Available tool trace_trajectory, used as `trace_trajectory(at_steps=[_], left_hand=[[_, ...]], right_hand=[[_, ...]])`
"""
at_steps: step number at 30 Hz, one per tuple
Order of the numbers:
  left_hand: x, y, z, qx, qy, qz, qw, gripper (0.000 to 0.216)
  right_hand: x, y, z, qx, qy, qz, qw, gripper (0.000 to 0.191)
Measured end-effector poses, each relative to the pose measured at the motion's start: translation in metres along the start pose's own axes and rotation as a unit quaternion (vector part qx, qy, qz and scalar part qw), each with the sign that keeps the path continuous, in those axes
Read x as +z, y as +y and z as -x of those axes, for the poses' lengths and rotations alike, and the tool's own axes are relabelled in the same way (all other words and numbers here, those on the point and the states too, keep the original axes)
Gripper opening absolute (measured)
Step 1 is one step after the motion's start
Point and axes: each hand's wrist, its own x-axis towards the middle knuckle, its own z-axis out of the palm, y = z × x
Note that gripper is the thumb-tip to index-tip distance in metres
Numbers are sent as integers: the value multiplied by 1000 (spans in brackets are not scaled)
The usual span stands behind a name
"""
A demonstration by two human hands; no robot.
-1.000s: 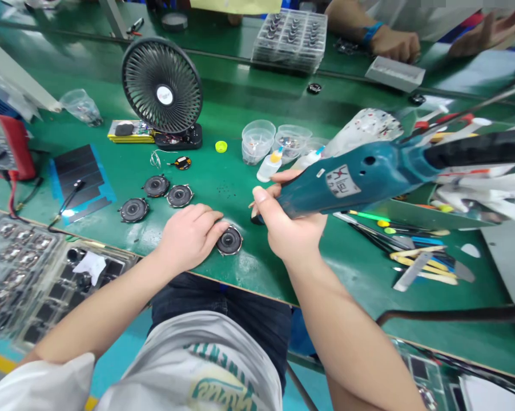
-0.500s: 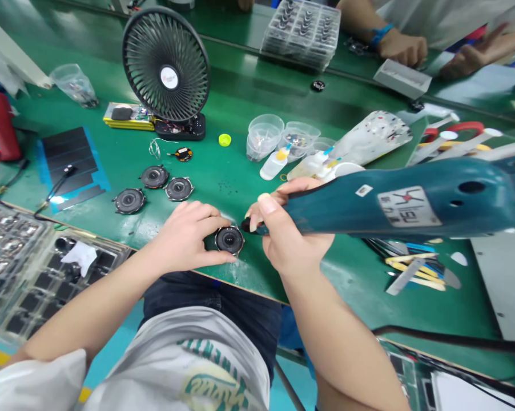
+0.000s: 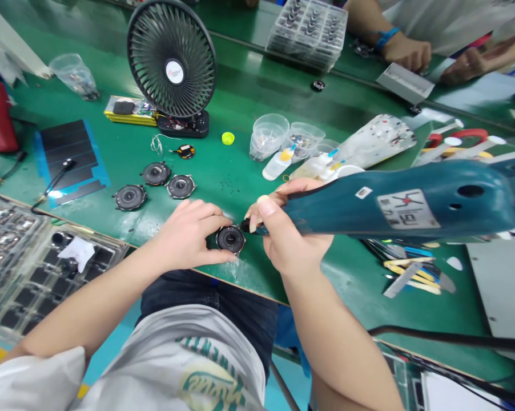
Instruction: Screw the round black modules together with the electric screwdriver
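My left hand [image 3: 189, 234] grips a small round black part [image 3: 230, 238] against the green table [image 3: 240, 171] near its front edge, fingers curled around its left side. My right hand [image 3: 287, 228] is wrapped round the front of a teal electric screwdriver [image 3: 394, 205]. The screwdriver's tip sits at the part's upper right rim. Three more round black parts [image 3: 155, 185] lie in a cluster to the left. A smaller round piece with an orange ring [image 3: 184, 152] lies behind them.
A black desk fan [image 3: 174, 63] stands at the back left, clear cups [image 3: 268, 134] and glue bottles [image 3: 278, 162] mid-table. Tweezers and hand tools [image 3: 411, 271] lie at right. Part trays [image 3: 30, 257] sit left; another person's hands [image 3: 407, 54] work across the table.
The screwdriver swung down and its tip came to the round part. My left hand shifted from covering the part to gripping its side. In the last half second almost nothing moved.
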Motion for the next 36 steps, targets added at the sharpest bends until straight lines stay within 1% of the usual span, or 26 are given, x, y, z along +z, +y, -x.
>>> trace_trajectory(at_steps=[5,7,11,16,18,20,24,27,31,36], left_hand=[[0,0,-1,-4,-19,-1,1000,64],[0,-1,-1,-4,-19,-6,1000,63],[1,-1,-1,-4,-18,-7,1000,63],[1,-1,-1,-4,-16,-5,1000,64],[1,-1,-1,-6,-14,1,1000,63],[1,-1,-1,-8,-14,4,1000,63],[1,-1,-1,-5,-12,7,1000,65],[1,-1,-1,-5,-9,9,1000,65],[1,-2,-1,-6,-8,6,1000,65],[1,-1,-2,-11,-7,11,1000,63]], right_hand=[[-3,-3,-6,18,-110,46,993,26],[1,-5,-9,28,-118,61,991,26],[8,-9,-10,39,-96,90,991,25],[5,-5,-7,20,-84,75,993,25],[4,-3,-6,11,-72,68,995,22],[4,-3,-7,7,-53,45,998,22],[13,-5,-7,16,-4,-56,998,31],[20,-6,-8,31,14,-97,995,33],[25,-5,-8,55,29,-87,994,36],[26,-4,-7,58,31,-74,995,35]])
